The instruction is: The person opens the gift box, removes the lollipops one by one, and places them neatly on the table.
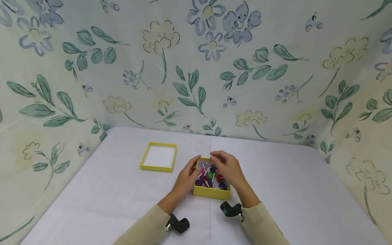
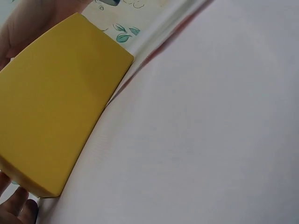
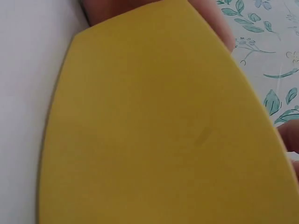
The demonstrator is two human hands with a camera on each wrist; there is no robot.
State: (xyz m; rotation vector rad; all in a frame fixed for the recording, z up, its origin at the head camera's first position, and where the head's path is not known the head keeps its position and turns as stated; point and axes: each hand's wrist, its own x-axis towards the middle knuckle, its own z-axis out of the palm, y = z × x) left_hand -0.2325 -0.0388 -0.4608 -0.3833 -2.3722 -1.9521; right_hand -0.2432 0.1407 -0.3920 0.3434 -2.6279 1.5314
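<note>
An open yellow box (image 1: 212,193) stands on the white table, holding several wrapped lollipops (image 1: 210,175) with white sticks. My left hand (image 1: 186,175) grips its left side, thumb at the rim. In the left wrist view, left fingers (image 2: 16,205) lie against the end of the box (image 2: 60,102). At the back right corner my right hand (image 1: 228,166) has curled fingers on the rim, with the thumb on the inner side. The right wrist view is mostly filled by the box's plain yellow wall (image 3: 140,116), with right fingertips (image 3: 290,136) at its edge.
A shallow yellow lid (image 1: 157,168) with a white inside lies to the left, behind my left hand. Black wrist cameras (image 1: 180,224) hang from both sleeves. Floral cloth (image 1: 190,68) rises behind the table (image 1: 107,197) and at its sides.
</note>
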